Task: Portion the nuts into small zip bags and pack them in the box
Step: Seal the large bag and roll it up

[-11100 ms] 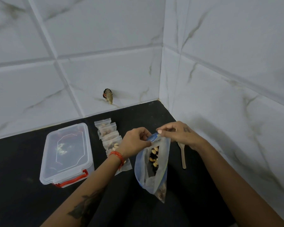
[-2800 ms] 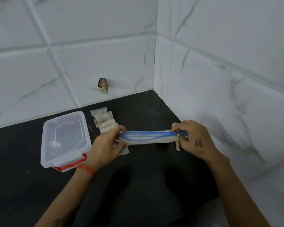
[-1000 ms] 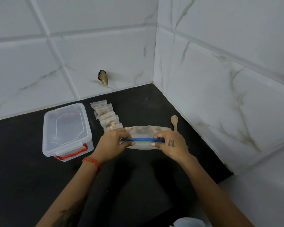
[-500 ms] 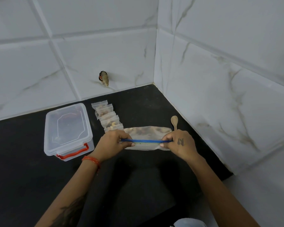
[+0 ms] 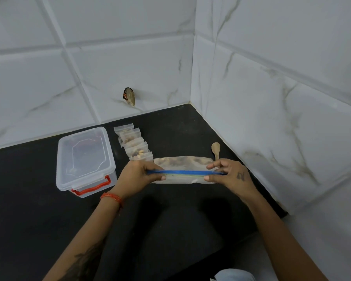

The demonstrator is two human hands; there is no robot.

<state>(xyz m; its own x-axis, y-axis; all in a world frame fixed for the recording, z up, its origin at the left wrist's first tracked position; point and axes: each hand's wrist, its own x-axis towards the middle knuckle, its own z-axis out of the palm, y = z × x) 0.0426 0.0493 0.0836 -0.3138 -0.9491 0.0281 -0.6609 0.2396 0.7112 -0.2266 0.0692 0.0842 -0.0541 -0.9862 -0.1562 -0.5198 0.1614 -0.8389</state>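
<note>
On black counter point(image 5: 39, 209) — both hands pinch large zip bag point(image 5: 182, 162).

I count one big bag point(image 5: 182, 169), one box point(image 5: 85, 161), one spoon point(image 5: 216, 149) and about five small bags point(image 5: 133, 144).

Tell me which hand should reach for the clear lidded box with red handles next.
Left. The left hand pinches the big bag's blue zip strip right beside the clear plastic box; the right hand sits far across, near the wooden spoon.
</note>
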